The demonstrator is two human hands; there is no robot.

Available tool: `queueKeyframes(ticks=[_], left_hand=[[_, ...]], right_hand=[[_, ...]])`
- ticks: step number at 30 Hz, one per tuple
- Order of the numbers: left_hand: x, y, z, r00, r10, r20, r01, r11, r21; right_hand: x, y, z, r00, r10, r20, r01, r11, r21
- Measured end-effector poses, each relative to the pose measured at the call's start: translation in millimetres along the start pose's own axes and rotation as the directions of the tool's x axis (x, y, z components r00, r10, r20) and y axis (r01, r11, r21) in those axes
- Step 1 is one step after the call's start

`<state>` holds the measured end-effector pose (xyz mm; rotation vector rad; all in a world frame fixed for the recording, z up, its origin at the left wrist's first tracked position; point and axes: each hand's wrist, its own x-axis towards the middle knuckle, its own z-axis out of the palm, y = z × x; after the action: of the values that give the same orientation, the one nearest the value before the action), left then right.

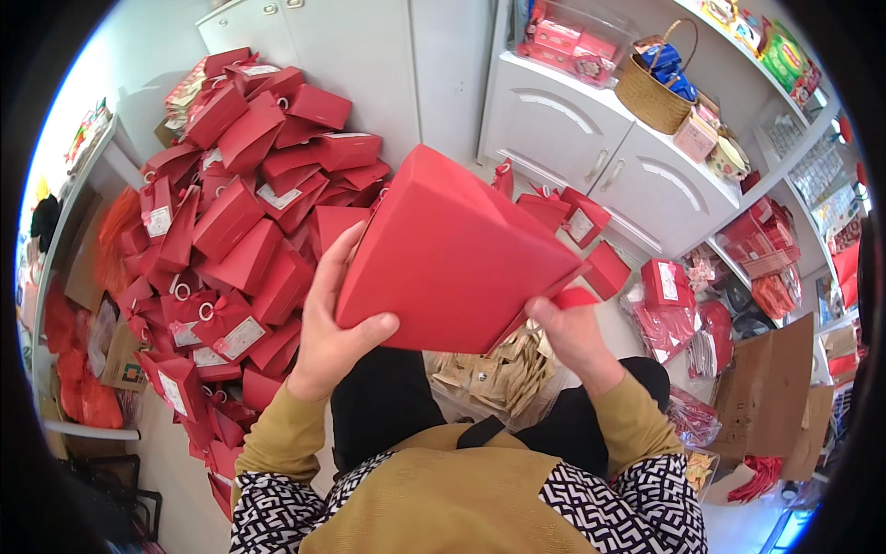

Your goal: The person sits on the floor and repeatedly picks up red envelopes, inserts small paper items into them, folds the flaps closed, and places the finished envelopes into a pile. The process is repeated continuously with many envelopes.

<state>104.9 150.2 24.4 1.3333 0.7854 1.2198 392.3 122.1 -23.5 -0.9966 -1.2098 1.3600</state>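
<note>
A large red paper gift box (450, 263) is held up in front of me, tilted, with a plain side towards the camera. My left hand (339, 311) grips its left edge, thumb on the near face and fingers behind. At the lower right corner my right hand (571, 329) holds it, the thumb near the edge and the fingers partly hidden. A short red flap or ribbon shows just above that hand. Below the box, between my knees, lies a clear container or bag of small tan packets (495, 377).
A high pile of red gift boxes (239, 256) with ribbons and white labels covers the floor at left. More red boxes (607, 269) stand before white cabinets (554, 131). An open cardboard box (765, 388) and bagged red items (654, 318) lie at right.
</note>
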Motion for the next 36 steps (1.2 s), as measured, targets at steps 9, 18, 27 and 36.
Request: queueKeyframes(ticks=[9, 18, 27, 36], left_hand=[[-90, 95, -44, 0.943, 0.203, 0.263, -0.333, 0.552, 0.764], [-132, 94, -41, 0.963, 0.1, 0.249, -0.268, 0.325, 0.907], [-154, 73, -61, 0.965, -0.149, 0.217, -0.117, 0.493, 0.862], [-160, 57, -61, 0.939, 0.077, 0.336, -0.336, 0.433, 0.837]], right_hand=[[-11, -7, 27, 0.882, 0.072, 0.465, -0.142, 0.983, 0.118], [-30, -12, 104, 0.843, -0.166, 0.512, 0.257, 0.96, -0.112], [-32, 4, 116, 0.778, -0.191, 0.599, 0.409, 0.877, -0.251], [-29, -18, 125, 0.635, -0.271, 0.723, 0.691, 0.618, -0.375]])
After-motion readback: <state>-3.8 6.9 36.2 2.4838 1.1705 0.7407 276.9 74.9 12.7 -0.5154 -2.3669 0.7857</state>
